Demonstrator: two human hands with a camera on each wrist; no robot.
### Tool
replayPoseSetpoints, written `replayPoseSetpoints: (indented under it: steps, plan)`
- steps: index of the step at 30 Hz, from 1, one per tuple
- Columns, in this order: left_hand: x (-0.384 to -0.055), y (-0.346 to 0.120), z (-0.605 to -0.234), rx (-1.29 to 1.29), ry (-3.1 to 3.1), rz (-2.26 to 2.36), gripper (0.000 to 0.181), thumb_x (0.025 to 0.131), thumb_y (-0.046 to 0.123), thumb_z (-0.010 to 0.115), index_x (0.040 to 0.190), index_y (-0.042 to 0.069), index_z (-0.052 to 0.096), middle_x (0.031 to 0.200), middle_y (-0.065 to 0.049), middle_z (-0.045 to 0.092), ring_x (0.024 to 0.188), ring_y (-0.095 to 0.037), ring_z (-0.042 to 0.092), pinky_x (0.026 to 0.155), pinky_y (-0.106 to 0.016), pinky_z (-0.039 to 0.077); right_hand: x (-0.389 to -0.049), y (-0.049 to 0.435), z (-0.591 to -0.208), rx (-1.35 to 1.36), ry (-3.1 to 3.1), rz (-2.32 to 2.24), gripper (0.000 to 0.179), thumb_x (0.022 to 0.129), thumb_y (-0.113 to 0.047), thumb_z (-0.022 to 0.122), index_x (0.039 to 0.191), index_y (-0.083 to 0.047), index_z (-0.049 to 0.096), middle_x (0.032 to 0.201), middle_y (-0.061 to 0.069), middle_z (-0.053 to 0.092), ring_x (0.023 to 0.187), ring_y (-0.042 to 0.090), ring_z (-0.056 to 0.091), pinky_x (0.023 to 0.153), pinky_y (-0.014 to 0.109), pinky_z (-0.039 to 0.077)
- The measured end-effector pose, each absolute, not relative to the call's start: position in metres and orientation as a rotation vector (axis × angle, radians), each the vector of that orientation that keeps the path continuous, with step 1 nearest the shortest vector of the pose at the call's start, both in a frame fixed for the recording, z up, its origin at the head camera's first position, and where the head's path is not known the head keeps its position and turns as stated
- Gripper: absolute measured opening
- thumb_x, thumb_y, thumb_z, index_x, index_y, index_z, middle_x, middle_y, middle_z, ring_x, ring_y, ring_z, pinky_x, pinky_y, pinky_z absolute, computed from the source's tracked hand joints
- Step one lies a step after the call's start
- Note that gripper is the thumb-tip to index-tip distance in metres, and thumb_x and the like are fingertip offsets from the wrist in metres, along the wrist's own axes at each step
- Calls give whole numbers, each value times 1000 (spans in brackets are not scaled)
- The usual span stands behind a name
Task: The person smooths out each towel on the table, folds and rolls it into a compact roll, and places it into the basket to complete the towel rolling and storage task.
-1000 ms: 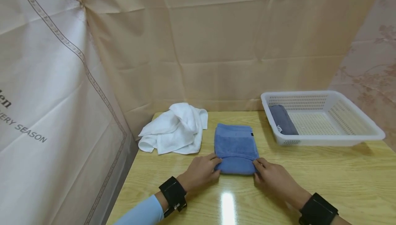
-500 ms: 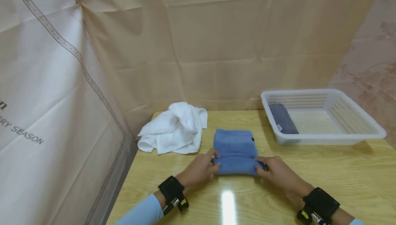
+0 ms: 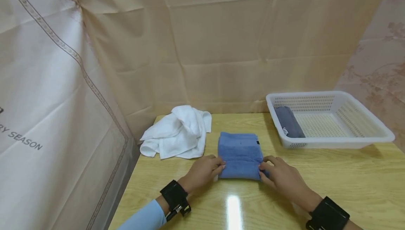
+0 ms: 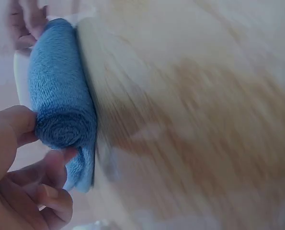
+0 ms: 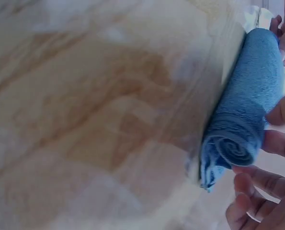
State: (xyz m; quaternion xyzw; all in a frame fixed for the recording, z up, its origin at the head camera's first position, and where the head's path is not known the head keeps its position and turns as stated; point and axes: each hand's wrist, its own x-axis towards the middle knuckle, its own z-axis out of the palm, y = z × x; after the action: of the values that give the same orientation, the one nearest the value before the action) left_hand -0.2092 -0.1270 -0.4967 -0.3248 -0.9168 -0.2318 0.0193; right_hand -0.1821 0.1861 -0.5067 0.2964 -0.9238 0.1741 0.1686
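Observation:
A blue towel [image 3: 239, 149], partly rolled from its near end, lies on the wooden table between both hands. Its far part is flat, with a small black tag on the right edge. My left hand [image 3: 202, 172] pinches the left end of the roll between thumb and fingers. At the opposite end, my right hand [image 3: 283, 180] grips the roll with its fingertips. In the left wrist view the towel [image 4: 61, 81] shows a spiral end, with the left fingers [image 4: 17, 122] against it. The right wrist view shows the other spiral end of the towel [image 5: 247, 81], beside the right fingers [image 5: 276, 143].
A crumpled white towel [image 3: 180, 133] lies at the table's back left. On the back right stands a white perforated basket [image 3: 335, 141] holding a rolled grey towel [image 3: 289, 121]. Fabric sheets [image 3: 221, 47] hang behind and to the left of the table [image 3: 278, 216].
The blue towel's flat far edge has come nearer and more of it is rolled. Both hands have shifted their fingers slightly on the roll ends. The basket and white towel stay put.

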Motion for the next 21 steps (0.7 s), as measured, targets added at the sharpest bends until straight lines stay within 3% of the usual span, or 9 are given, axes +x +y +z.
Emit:
replayPoseSetpoints:
  steps: [3,6,9,14,21]
  plan:
    - [-205,-127,-493,-1055,-2816,-496,33,100,43,66,120,18,76,115,3,65,85,-5,61,67,-15,48,-181,187,-505,893,-2598,411,27,82,-32,87,102,-18,77,117,7,63,94,22,62,50,21,42]
    - [-201,-127,-490,-1073,-2816,-374,43,89,46,79,123,19,75,121,3,60,79,-3,58,61,-14,45,-179,188,-505,965,-2551,339,39,75,-31,92,105,-12,76,113,6,63,93,20,59,56,26,49]
    - [-201,-127,-489,-1084,-2812,-297,46,87,40,84,126,18,74,125,4,62,89,-5,64,68,-16,50,-181,188,-507,1035,-2478,275,44,71,-23,94,106,-4,74,104,6,65,91,21,61,64,31,55]
    - [-201,-126,-492,-1074,-2790,-360,40,91,31,79,126,12,73,127,-1,68,113,-14,66,89,-25,55,-185,186,-511,1057,-2435,264,39,73,-16,90,104,1,74,98,8,69,88,23,65,69,34,58]
    - [-204,-126,-496,-1058,-2798,-505,38,100,27,66,131,6,68,128,-6,69,117,-17,66,97,-29,52,-190,189,-515,951,-2552,435,33,85,-15,78,112,3,74,105,13,74,92,25,71,74,39,59]
